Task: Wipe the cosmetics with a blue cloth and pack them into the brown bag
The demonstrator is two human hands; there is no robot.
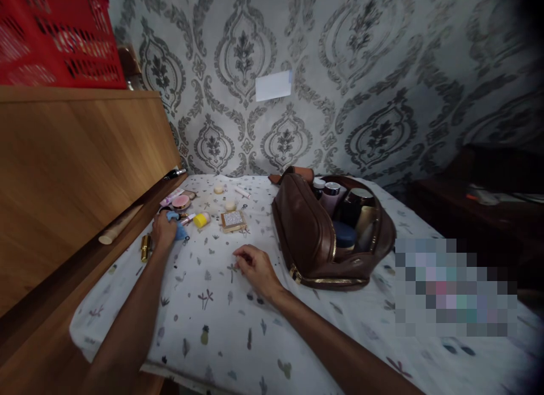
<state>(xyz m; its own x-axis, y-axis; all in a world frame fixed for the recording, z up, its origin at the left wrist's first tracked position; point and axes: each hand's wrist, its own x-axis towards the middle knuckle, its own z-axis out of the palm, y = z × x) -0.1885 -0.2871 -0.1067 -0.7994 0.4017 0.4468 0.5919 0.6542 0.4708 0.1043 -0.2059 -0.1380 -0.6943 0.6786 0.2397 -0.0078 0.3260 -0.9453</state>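
At the left side of the table, my left hand (164, 229) is closed on a blue cloth (181, 230) that sticks out past its fingers. Close by lie a gold lipstick tube (145, 248), a round pink compact (181, 202) and a small yellow-capped bottle (201, 220). My right hand (257, 270) hovers low over the middle of the printed sheet, loosely curled with nothing visible in it. A glittery gold square compact (233, 220) is beyond it. To its right stands a brown leather bag (304, 219), unzipped, with several bottles and jars inside.
A wooden cabinet (85, 174) borders the left, topped by a red plastic basket (72, 38). Small round cream items and a thin white tube (242, 192) lie toward the patterned wall (280, 38). At the right, part of the table is blurred into blocks.
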